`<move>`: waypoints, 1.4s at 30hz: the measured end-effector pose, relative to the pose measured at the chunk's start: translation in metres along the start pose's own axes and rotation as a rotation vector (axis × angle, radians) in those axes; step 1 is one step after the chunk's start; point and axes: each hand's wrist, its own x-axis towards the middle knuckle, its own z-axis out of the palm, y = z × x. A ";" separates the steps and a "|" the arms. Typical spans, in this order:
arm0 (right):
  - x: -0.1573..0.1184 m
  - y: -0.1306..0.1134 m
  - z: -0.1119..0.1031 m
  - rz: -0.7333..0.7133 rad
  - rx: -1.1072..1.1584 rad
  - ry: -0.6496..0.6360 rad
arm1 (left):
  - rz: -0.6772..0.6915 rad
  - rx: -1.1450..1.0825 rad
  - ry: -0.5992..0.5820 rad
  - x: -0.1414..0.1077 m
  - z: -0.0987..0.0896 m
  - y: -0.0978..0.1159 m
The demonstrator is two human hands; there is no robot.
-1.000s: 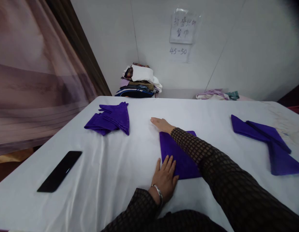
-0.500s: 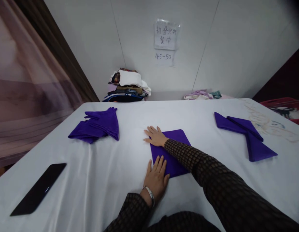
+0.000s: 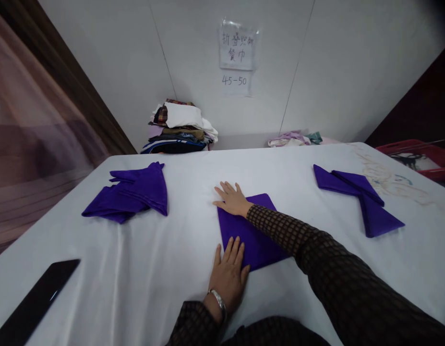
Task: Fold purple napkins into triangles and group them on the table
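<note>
A purple napkin [image 3: 253, 242], folded into a flat square, lies on the white tablecloth [image 3: 186, 250] in front of me. My left hand [image 3: 227, 274], with a silver bracelet at the wrist, rests flat on its near left corner, fingers spread. Across the napkin reaches my right arm, and my right hand [image 3: 232, 199] lies with fingers spread at the far left corner. Its palm touches the cloth, and the fingertips extend past the napkin's edge. Part of the napkin is hidden under the right forearm. Neither hand grips anything.
To the left lies a purple folded cloth [image 3: 130, 194], and to the right another purple folded cloth [image 3: 357, 197]. A dark flat slab [image 3: 38, 300] sits at the near left. Stacked clothes [image 3: 182, 129] and a red basket [image 3: 409, 149] stand beyond the table. A handwritten sign [image 3: 237, 48] hangs on the wall.
The camera view has shifted slightly. My right hand has slid a little toward the napkin's far left corner, its fingers more spread. My left hand stays flat on the near corner.
</note>
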 end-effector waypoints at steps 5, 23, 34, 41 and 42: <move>-0.026 0.022 -0.001 0.133 -0.036 -0.002 | 0.012 0.016 0.016 0.000 0.000 -0.001; -0.069 0.119 -0.042 0.466 0.081 0.023 | 0.016 0.006 0.036 -0.001 0.003 -0.004; -0.084 0.128 -0.041 0.516 0.113 0.013 | 0.014 -0.021 0.030 0.000 0.000 -0.004; -0.081 0.131 -0.036 0.548 0.088 0.018 | 0.009 -0.052 0.033 0.000 -0.001 -0.004; -0.081 0.131 -0.036 0.546 0.084 0.018 | 0.008 -0.057 0.031 0.000 -0.001 -0.004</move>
